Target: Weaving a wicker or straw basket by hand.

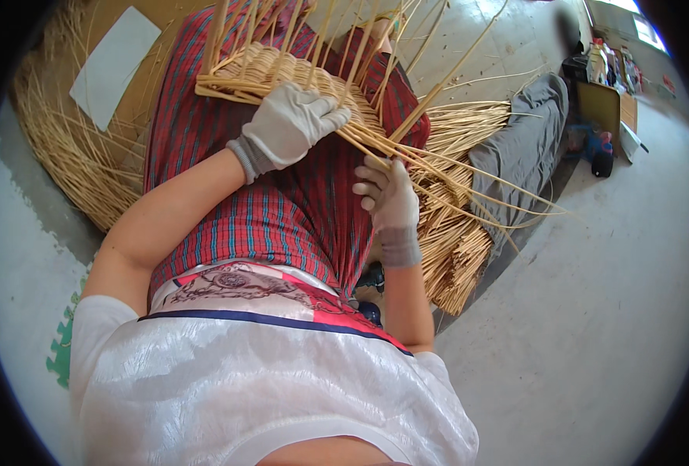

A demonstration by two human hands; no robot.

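Observation:
A partly woven wicker basket [260, 64] rests on my lap over a red plaid cloth [228, 225], its upright stakes pointing away from me. My left hand [288, 126], in a pale glove, lies over the basket's near edge with its fingers closed on the woven rim. At the basket's right corner my right hand [392, 194], gloved too, has its fingers curled against the willow rods [406, 151]. Long loose ends of these rods stretch off to the right. The fingertips of the right hand are partly hidden behind the rods.
A thick bundle of cut willow rods [453, 248] lies to my right, beside a grey cloth [525, 147]. More rods [80, 167] spread at the left, near a white sheet [115, 66]. A brown chair-like panel [599, 109] and assorted items stand at the far right.

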